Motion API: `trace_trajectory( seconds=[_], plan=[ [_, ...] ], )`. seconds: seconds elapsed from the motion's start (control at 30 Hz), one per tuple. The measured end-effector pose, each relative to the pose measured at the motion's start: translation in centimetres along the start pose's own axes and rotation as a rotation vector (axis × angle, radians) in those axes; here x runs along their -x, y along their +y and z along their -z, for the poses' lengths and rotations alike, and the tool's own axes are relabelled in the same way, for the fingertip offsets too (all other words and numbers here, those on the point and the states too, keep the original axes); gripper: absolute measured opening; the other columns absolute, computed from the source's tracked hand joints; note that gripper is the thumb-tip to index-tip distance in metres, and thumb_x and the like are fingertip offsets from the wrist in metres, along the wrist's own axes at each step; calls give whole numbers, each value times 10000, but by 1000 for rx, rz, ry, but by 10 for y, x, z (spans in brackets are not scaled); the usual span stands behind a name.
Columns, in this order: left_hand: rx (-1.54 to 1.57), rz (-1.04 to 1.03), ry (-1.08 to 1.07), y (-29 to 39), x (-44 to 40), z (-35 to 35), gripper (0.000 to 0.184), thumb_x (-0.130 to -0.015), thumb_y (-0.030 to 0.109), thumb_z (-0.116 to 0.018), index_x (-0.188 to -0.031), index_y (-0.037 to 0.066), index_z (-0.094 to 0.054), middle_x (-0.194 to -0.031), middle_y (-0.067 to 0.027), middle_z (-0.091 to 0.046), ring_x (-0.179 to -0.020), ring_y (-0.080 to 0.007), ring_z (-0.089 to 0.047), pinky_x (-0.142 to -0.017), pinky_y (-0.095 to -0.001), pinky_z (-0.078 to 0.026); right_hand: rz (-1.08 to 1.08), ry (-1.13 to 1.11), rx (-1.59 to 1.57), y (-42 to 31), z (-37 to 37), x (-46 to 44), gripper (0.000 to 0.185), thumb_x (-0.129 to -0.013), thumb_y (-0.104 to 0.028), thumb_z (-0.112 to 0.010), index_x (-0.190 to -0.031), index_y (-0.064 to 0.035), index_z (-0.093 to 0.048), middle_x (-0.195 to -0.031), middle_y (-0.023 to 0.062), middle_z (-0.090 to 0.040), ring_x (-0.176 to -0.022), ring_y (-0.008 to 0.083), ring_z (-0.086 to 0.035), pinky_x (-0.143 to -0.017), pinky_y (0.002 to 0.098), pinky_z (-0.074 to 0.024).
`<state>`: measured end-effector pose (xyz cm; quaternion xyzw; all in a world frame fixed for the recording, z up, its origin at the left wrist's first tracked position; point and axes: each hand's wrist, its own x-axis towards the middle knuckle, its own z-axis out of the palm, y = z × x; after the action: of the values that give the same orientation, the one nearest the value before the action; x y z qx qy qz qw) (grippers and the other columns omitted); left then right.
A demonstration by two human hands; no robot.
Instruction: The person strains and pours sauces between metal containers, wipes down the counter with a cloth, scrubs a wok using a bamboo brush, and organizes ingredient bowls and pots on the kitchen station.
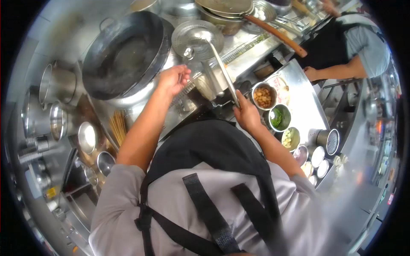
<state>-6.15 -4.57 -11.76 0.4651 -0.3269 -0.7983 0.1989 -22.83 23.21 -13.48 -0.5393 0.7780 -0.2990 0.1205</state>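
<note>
My right hand (pixel 247 112) is wrapped round the long metal handle of a ladle (pixel 223 68). The handle slants up and away to the left. Its far end overlaps a round perforated strainer (pixel 181 37), and the ladle's head is hard to make out against it. To the left, my left hand (pixel 172 81) hovers by the near right side of a big dark wok (pixel 128 53). Its fingers are loosely bent and slightly apart, with nothing visible in them. The wok looks empty, with faint steam over it.
On a steel counter (pixel 305 102) at right stand a bowl of browned chunks (pixel 264 96), a bowl of chopped greens (pixel 279 118) and several other bowls. A co-worker's hand (pixel 311 73) rests at its far edge. A wooden-handled pan (pixel 277 36) juts across the back. Steel pots (pixel 60 83) crowd the left.
</note>
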Motion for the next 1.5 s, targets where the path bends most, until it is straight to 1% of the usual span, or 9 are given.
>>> trace_trajectory(
  seconds=[0.27,0.47,0.63,0.97,1.1,1.17,1.3,1.4,1.5],
  plan=[
    [249,103,-184,-50,60,52,173,-959,113,-497,-1100,21,-538,-1041,-107,-638,-953,-289,-612,-798,-413,-516,199,369,75,-53,-21,6,449,-789,-102,-708,-1220,-45,-595,-967,165,-584,-866,347,-575,-773,410,-483],
    [254,55,-436,-74,99,49,242,-979,181,-480,-1143,29,-572,-1148,-102,-641,-972,-260,-619,-824,-422,-509,-409,-334,-680,-162,-74,-26,324,-917,-258,-602,-1126,-9,-608,-809,174,-646,-735,357,-651,-670,386,-520],
    [319,16,-457,-80,82,86,247,-977,223,-507,-1135,51,-586,-1108,-60,-642,-1033,-231,-579,-916,-439,-460,287,8,89,-169,-86,-6,184,-784,-84,-578,-955,-27,-615,-844,193,-663,-749,345,-673,-656,456,-537],
    [534,-63,130,-54,98,169,171,-984,231,-529,-893,93,-573,-889,-95,-647,-932,-268,-607,-836,-449,-490,172,92,388,-92,-41,67,44,-849,-85,-516,-821,-52,-521,-709,152,-629,-651,334,-646,-557,446,-507],
    [337,-207,192,-63,146,143,203,-966,232,-564,-814,99,-546,-710,-63,-585,-835,-252,-627,-763,-408,-505,-41,-57,395,-90,-33,98,38,-857,-86,-515,-838,-53,-515,-722,153,-629,-667,333,-647,-569,447,-507],
    [201,-226,-68,-78,144,146,182,-949,223,-589,-844,81,-546,-725,-61,-591,-812,-238,-634,-696,-380,-512,181,324,207,-95,-34,109,78,-904,-143,-499,-871,-75,-519,-746,166,-635,-678,349,-632,-593,450,-514],
    [-226,-52,-155,-136,127,117,246,-922,185,-619,-1114,41,-567,-1132,-155,-642,-907,-244,-630,-652,-352,-530,-166,-282,370,-48,-42,146,167,-900,-148,-465,-974,-68,-591,-843,192,-662,-793,392,-650,-685,488,-516],
    [-582,9,-304,-163,165,59,755,-869,162,-676,-1511,150,-278,-1511,-182,-329,-1166,-280,-527,-732,-362,-545,-621,-335,299,34,-65,250,231,-863,-171,-498,-962,-30,-652,-947,214,-665,-932,392,-640,-785,489,-514],
    [-855,77,-417,-204,147,42,690,-852,248,-718,-1442,77,-402,-1450,-172,-439,-1165,-259,-567,-734,-334,-523,-1006,-160,405,159,-86,354,219,-858,-169,-525,-943,-14,-654,-1007,217,-665,-956,399,-632,-773,479,-519]
  ],
)
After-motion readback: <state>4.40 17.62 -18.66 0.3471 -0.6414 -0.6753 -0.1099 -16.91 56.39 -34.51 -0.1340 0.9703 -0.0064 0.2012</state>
